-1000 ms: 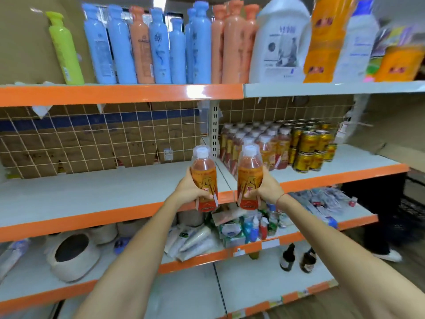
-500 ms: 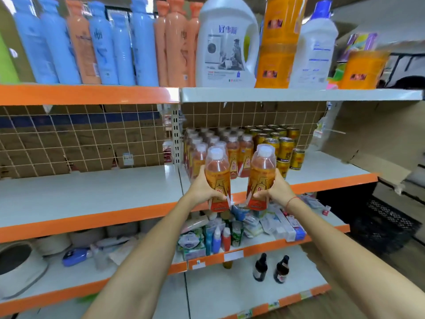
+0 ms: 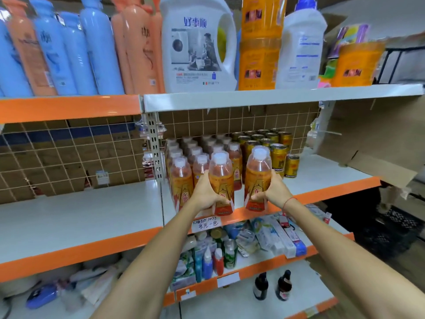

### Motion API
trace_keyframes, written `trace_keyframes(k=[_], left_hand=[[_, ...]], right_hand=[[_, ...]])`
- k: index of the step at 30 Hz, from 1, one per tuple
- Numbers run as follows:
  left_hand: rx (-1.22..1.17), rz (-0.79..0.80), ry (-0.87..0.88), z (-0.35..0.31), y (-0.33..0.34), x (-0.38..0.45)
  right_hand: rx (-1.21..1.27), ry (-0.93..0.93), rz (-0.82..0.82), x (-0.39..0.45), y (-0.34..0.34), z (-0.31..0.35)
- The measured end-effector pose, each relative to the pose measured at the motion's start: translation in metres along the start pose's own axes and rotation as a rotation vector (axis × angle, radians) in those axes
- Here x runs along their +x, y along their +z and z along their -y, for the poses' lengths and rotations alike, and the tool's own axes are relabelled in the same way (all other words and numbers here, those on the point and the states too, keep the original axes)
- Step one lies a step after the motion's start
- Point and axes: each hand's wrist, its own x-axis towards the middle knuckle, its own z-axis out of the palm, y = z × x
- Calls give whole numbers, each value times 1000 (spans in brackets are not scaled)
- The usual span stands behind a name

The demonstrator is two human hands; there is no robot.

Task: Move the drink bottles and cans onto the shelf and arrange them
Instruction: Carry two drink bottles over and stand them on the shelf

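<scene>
The shelf (image 3: 322, 183), white with an orange front edge, carries two blocks of drinks side by side: bottles (image 3: 184, 178) on the left in roughly four rows running back to the wire grid, about fifteen white caps showing though the rear ones blur together, and cans (image 3: 278, 155) on the right, gold, about twelve countable, one standing alone at the front right corner of the block. Above them a higher shelf holds a white jug (image 3: 197, 47), a second white jug with a blue cap, orange tubs and a line of blue and peach bottles. Two more drink bottles are held upright, just in front of the stocked rows and over the shelf's front edge, their bases level with the orange lip. The left hand (image 3: 203, 192) grips the left bottle (image 3: 221, 180) around its lower label, fingers curled round its far side and thumb across the front near the base. The right hand (image 3: 273, 191) grips the right bottle (image 3: 257, 176) likewise, fingers wrapped round its right side and thumb pressed on the label low down. The two bottles stand near each other with a narrow gap between. A red string circles the right wrist.
</scene>
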Motion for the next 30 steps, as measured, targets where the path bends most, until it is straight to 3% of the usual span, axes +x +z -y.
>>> trace_keyframes(k=[5,18,30], left_hand=[[45,-16,-23,0,18,18],[119,-299,-143,-8,62,34],[166,-361,-228,-5,79,46]], right_hand=[[-36,-33,25,28,-5,-12],[-125,-203,165,77,1,-37],[-45,-164,236,98,11,-56]])
